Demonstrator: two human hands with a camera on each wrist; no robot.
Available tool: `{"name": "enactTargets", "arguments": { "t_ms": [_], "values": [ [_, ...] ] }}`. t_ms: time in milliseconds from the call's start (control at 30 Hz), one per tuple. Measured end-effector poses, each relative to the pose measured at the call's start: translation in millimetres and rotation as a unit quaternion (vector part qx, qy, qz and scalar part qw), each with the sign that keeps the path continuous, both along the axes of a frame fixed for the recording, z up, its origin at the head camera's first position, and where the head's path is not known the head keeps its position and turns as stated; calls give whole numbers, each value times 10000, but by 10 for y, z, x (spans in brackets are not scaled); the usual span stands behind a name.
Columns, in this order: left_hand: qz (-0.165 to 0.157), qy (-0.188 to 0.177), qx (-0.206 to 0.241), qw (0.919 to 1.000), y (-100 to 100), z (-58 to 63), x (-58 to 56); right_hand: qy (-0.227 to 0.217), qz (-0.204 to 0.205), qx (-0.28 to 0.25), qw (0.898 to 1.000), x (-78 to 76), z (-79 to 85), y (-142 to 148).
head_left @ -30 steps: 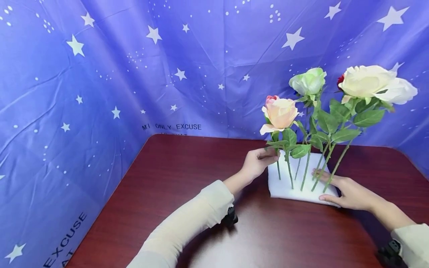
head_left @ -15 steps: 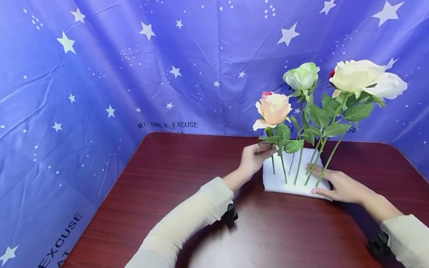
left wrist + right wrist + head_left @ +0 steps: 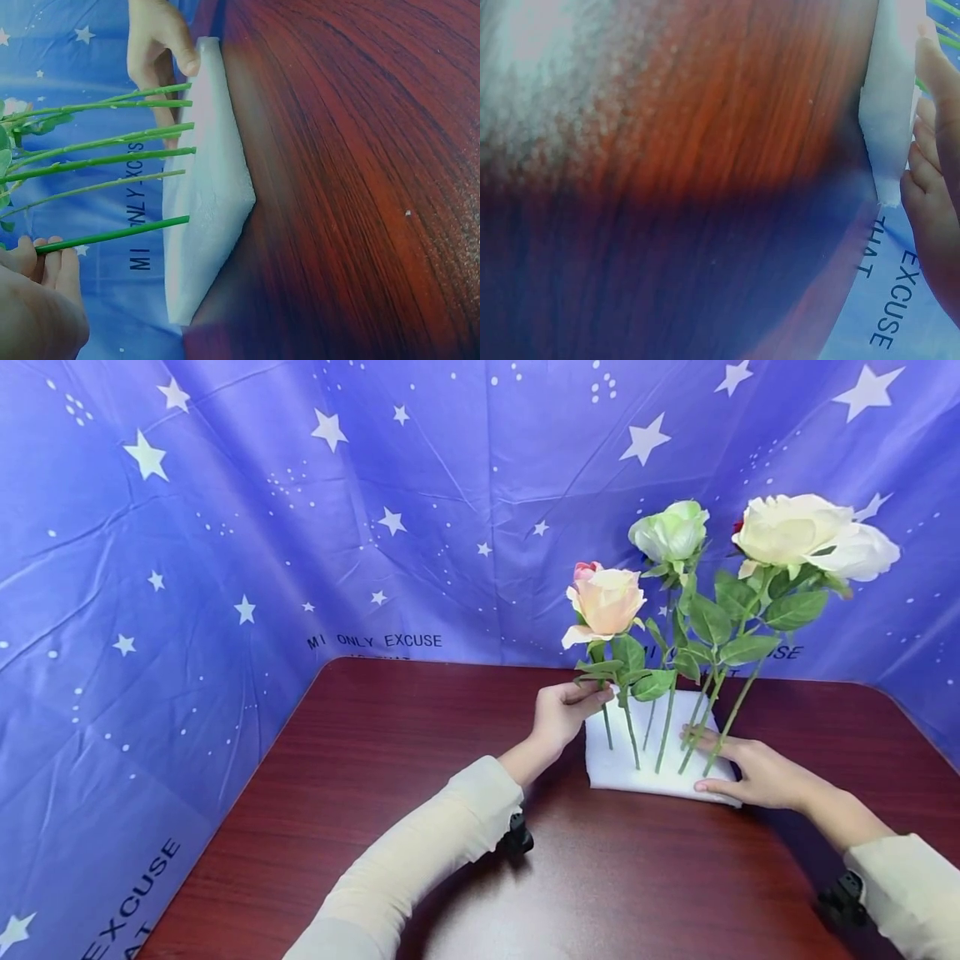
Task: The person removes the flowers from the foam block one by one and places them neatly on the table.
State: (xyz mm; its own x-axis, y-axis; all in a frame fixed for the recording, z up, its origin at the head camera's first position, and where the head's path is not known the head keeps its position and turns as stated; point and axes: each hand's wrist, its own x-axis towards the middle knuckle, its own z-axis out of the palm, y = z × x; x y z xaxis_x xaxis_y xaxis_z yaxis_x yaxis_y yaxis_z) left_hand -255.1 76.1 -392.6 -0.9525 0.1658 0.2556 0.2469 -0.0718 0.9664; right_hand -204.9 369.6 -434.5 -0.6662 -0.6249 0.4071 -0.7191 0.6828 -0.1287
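Observation:
My left hand (image 3: 562, 714) pinches the leftmost rose stem (image 3: 112, 234), below its leaves. In the left wrist view its lower end meets the top of a white foam block (image 3: 618, 768). That stem seems to bear the pink rose (image 3: 585, 570), mostly hidden behind a peach rose (image 3: 606, 606). With fingers spread, my right hand (image 3: 765, 772) rests on the block's right side among the stems, thumb near the front edge. A pale green rose (image 3: 670, 532), a cream rose (image 3: 791, 531) and a white rose (image 3: 862, 552) stand upright in the foam; a red bloom (image 3: 738, 527) shows behind.
The block sits on a dark red wooden table (image 3: 375, 760), right of its middle. A blue curtain (image 3: 450, 460) with white stars hangs behind and to the left. Leaves (image 3: 708, 618) crowd the space above the block.
The head view has shifted a little, so everything appears slightly further left and higher. My left hand still pinches the stem, and my right hand still rests on the foam.

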Motion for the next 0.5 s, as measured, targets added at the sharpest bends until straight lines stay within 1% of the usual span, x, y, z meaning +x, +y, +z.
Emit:
{"name": "enactTargets", "arguments": {
  "t_ms": [133,233,367,500],
  "values": [
    [-165,-153,329,9992,-11,-14,-12,-32,-17,-2,10000,0,15,0],
    [-220,-269,473,9983,-18,-24,-12,-61,-44,30,10000,6,21,-5],
    [-183,-502,683,9962,-26,-29,-10,-75,-49,30,10000,12,17,-11],
    [-112,-802,931,9924,-36,-21,-7,-71,-12,21,10000,13,16,-14]
  ]
}}
